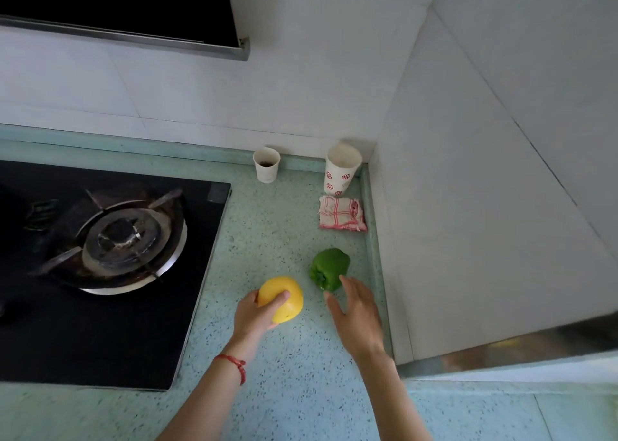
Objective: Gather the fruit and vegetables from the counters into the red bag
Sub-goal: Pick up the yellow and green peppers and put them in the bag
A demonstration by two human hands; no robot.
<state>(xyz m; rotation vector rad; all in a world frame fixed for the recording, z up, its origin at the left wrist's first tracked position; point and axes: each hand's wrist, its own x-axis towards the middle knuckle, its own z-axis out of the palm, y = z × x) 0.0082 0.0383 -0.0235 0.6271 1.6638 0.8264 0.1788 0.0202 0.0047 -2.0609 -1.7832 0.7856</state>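
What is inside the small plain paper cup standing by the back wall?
The small paper cup stands upright and open. A little dark residue shows at its bottom, too small to identify. The taller patterned cup beside it tilts away, so its inside is hidden.

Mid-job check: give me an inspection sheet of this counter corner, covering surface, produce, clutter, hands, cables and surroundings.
Surface: speckled pale green counter, ending at a corner of white tiled wall.
Job's things: yellow pepper and green pepper on the counter, apart from each other. Red bag not in view.
Clutter: small paper cup with dark bits inside, patterned paper cup in the corner, checked cloth in front of it.
Hands: left hand grips the yellow pepper; right hand open, fingertips at the green pepper, no grip yet.
Cables: nothing seen.
Surroundings: black gas hob to the left, range hood above it.
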